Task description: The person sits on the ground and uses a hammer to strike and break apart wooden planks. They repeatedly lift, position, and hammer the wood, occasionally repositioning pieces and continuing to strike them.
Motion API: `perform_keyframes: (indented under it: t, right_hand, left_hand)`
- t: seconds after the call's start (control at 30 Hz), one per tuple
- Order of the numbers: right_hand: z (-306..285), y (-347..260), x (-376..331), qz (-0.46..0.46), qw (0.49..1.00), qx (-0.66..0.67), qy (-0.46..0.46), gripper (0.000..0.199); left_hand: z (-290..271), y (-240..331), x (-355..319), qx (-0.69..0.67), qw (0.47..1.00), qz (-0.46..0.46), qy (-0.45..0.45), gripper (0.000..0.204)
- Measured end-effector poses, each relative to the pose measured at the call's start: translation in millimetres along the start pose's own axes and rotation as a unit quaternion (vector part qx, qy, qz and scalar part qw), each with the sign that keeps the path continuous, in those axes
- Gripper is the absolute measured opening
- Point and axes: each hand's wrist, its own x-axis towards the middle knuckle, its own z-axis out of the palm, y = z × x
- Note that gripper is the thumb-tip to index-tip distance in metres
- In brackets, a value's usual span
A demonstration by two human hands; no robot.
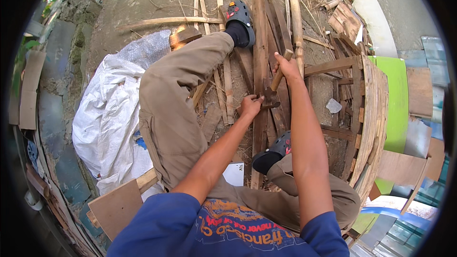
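My right hand is closed round the wooden handle of a hammer. The hammer's dark metal head is low, over a long brown wooden beam that runs away from me between my feet. Close beside the head, my left hand has its fingers pinched together at the beam. Whatever those fingers hold, if anything, is too small to make out. More dark timber lies along the beam's right side.
Bamboo poles and thin wood strips lie on the dirt ahead. A wooden frame stands at the right, near a green panel. A white sack is at the left of my leg. My shoes flank the beam.
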Motion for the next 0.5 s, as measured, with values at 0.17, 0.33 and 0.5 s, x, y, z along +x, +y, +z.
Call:
perform_keyframes:
  t: [0.17,0.33,0.5]
  right_hand:
    - [9.3,4.0,17.3,-0.021,0.998,-0.005,0.060,0.039]
    - [31.3,6.2,42.2,0.016,0.995,0.034,0.093,0.042]
    - [53.0,0.9,46.5,0.049,0.996,0.050,0.058,0.035]
  left_hand:
    - [-1.7,-6.1,20.5,0.029,0.999,0.016,0.001,0.053]
    - [-15.2,-11.9,26.8,-0.004,0.998,-0.026,-0.048,0.059]
    - [-30.1,-1.4,24.4,0.005,0.999,0.001,-0.052,0.054]
